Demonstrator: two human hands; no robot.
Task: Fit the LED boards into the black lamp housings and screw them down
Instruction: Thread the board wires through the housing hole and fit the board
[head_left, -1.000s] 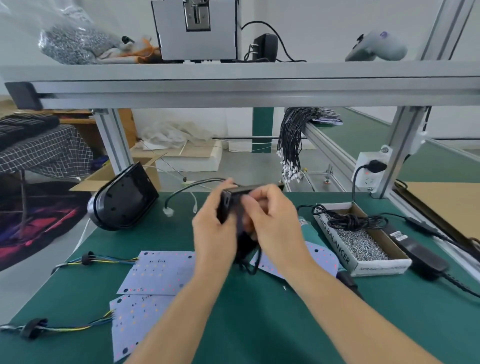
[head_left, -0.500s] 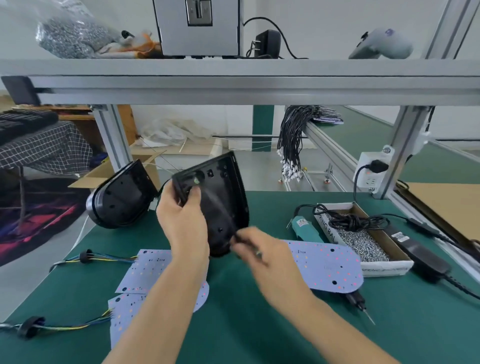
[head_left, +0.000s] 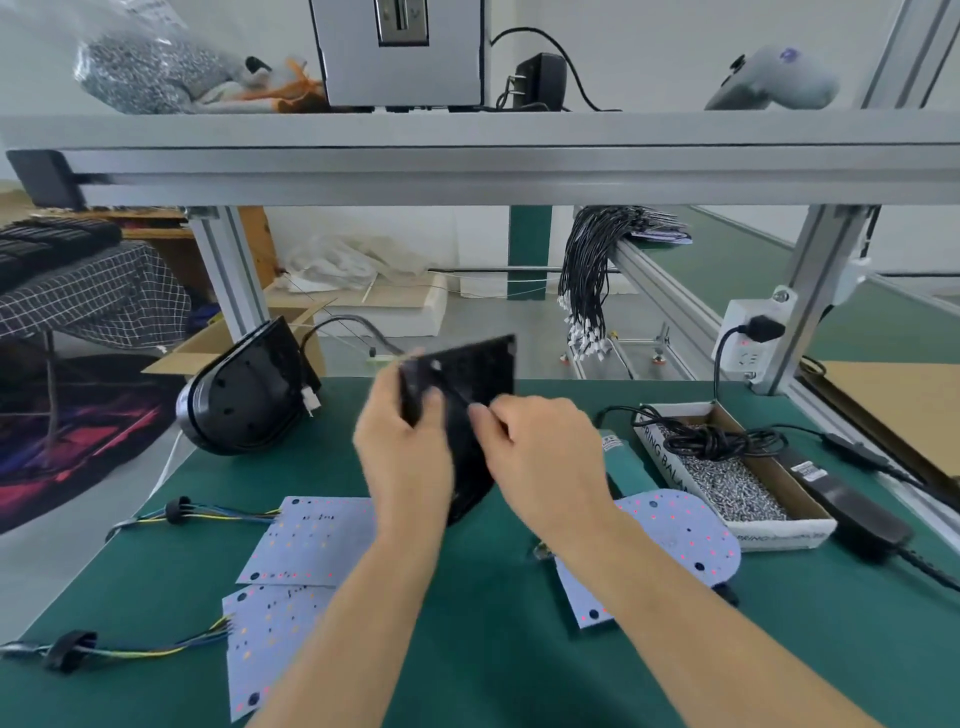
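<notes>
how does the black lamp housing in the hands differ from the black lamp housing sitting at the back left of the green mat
The held black lamp housing is gripped by the left hand, with the right hand at its face; the other black lamp housing rests untouched on the green mat. The held one is motion-blurred and shows its flat face; the resting one is sharp and stands on edge, tilted. Both are black plastic with one rounded end.
</notes>
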